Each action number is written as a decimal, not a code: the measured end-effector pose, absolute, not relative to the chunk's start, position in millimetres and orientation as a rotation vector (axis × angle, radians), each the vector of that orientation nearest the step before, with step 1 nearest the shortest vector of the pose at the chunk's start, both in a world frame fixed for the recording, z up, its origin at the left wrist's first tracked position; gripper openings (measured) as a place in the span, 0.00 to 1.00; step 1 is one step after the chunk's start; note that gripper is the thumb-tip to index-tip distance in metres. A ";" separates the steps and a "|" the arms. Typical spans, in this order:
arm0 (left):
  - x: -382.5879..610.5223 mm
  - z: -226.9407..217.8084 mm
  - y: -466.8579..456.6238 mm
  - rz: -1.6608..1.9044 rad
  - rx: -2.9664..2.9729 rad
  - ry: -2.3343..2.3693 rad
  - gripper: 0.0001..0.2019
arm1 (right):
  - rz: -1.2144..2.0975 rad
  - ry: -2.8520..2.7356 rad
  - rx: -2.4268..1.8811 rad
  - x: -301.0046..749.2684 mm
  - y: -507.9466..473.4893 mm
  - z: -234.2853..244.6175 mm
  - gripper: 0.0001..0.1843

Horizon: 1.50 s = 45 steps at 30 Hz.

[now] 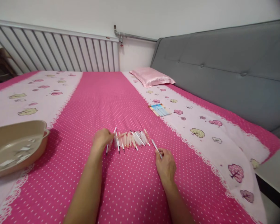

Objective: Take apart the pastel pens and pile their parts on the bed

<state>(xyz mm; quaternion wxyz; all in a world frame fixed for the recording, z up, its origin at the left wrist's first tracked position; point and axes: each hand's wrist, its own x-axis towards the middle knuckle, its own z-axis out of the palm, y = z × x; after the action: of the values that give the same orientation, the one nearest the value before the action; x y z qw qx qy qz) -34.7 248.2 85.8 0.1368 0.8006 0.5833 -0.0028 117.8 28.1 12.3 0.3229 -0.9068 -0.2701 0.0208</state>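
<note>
A loose row of several slim pens, white, clear and pale orange, lies across the pink dotted bedspread. At the row's left end, my left hand is closed with its fingertips at a white pen; whether it grips that pen is hard to make out. To the right of the row, my right hand pinches a white pen, its far end pointing up and left. Farther off to the right rests a neat set of blue and tan pens, side by side.
A beige plastic basin with small white pieces inside stands on the left. A pink pillow lies at the back, near the grey padded headboard. A white radiator and a pipe run along the wall.
</note>
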 end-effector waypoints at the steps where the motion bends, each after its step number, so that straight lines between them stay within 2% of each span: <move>1: -33.6 86.1 247.5 -0.048 2.328 1.654 0.13 | 0.061 -0.706 -2.370 117.8 28.0 12.5 0.12; 5: -28.5 86.9 242.3 -0.160 2.366 1.498 0.12 | 0.086 -0.696 -2.357 117.7 27.8 13.5 0.13; 13: -30.6 102.1 233.2 -0.201 2.387 1.415 0.20 | 0.142 -0.621 -2.170 119.1 26.5 15.7 0.19; 16: -21.6 106.8 220.7 0.002 2.412 1.294 0.18 | 0.342 -0.532 -1.882 113.7 27.7 26.6 0.21; 19: -1.7 107.1 192.6 0.224 2.209 0.800 0.16 | 0.646 -0.428 -1.526 104.6 31.0 44.2 0.20; 23: 23.2 102.6 151.3 0.146 1.679 0.325 0.19 | 0.943 -0.287 -1.162 96.1 32.4 67.5 0.19; 26: 29.3 101.3 139.7 0.072 1.403 0.297 0.22 | 1.037 -0.243 -1.035 95.1 28.7 76.7 0.18; 30: 25.8 101.5 150.4 0.229 1.268 0.363 0.19 | 1.116 -0.348 -1.044 96.1 22.6 79.2 0.20; 34: 23.1 100.9 160.8 0.342 1.212 0.442 0.17 | 1.157 -0.399 -1.066 95.9 21.3 80.2 0.19; 45: 24.0 96.9 161.1 0.302 1.240 0.351 0.15 | 1.161 -0.280 -0.971 99.1 21.1 83.6 0.17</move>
<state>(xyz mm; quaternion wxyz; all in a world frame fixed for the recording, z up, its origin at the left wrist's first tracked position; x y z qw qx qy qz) 24.0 161.1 96.9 0.7888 0.5759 0.1629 0.1401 99.1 21.1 83.6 0.7180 -0.4391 -0.1267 0.5250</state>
